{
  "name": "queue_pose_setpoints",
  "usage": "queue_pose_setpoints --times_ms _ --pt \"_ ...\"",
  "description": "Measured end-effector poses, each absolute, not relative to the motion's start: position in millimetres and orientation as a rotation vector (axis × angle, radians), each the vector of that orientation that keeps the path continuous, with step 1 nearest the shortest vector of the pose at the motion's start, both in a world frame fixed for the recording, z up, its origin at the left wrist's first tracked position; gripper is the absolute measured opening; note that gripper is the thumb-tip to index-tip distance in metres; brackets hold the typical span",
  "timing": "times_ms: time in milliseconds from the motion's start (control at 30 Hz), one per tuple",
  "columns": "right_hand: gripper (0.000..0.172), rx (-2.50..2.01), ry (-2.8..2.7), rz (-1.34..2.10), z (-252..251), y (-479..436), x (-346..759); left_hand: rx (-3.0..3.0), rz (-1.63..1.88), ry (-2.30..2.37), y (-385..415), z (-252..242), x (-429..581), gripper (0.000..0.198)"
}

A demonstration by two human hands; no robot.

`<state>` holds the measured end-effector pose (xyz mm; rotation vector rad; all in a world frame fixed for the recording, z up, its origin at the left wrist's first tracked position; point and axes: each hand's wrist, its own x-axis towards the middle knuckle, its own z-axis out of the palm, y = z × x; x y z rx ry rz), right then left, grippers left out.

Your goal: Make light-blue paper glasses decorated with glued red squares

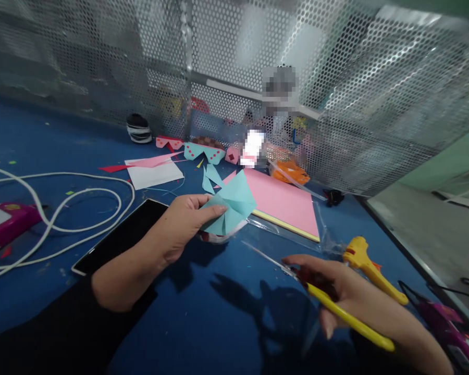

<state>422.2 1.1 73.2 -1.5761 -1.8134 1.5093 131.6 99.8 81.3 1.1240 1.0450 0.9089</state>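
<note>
In my left hand (189, 213), a piece of folded light blue paper (234, 200) is pinched between thumb and fingers, with creases fanning out from the thumb. A pale, curved strip shows under its lower edge. My right hand (336, 286) is lower and to the right, closed around what look like yellow-handled scissors (347, 315). Their thin blade points up and left toward the paper but stays apart from it. The fingers hide part of the tool. Small light blue scraps (211, 177) lie just behind the held paper.
Pink sheets (283, 200) in a clear sleeve lie behind my hands, with a yellow glue gun (371, 268) at right. A black tablet (121, 234) and white cable (127, 200) are at left. Decorated paper cutouts (204, 152) and a lit phone (253, 147) stand by the perforated metal screen (226, 57).
</note>
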Motion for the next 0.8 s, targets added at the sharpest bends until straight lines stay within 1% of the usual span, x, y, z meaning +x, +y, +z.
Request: queue_pose_setpoints --times_ms 33,100,167,233,333,467,600,733,800 --pt "0.081 -1.623 -1.792 1.471 73.5 2.1 427.4 1.128 0.929 1.041 100.6 82.2 130.8 0.022" --pt "0.071 -1.715 -1.791 1.252 73.0 8.0 432.3 1.136 0.939 1.034 101.2 83.1 129.9 0.024" --pt "0.062 -1.872 -1.834 0.887 71.3 19.6 429.7 1.140 0.922 1.009 100.3 83.3 129.7 0.025" --pt "0.051 -2.143 -1.849 0.448 68.3 35.4 423.2 1.146 0.900 0.974 98.1 83.6 129.7 0.026" --pt "0.049 -2.289 -1.758 0.180 61.0 60.5 414.5 1.161 0.866 0.939 94.2 85.0 129.1 0.028" --pt "0.042 -2.324 -1.732 0.077 46.3 85.2 411.1 1.204 0.822 0.918 90.6 86.6 127.7 0.028" --pt "0.032 -2.315 -1.690 0.101 31.6 95.4 411.3 1.222 0.779 0.894 89.3 85.5 127.6 0.024" --pt "0.032 -2.212 -1.604 0.201 27.7 93.2 415.3 1.209 0.746 0.878 88.2 83.7 128.1 0.025" --pt "0.037 -2.110 -1.542 0.279 32.9 88.4 416.9 1.200 0.737 0.876 87.2 83.0 128.5 0.025"
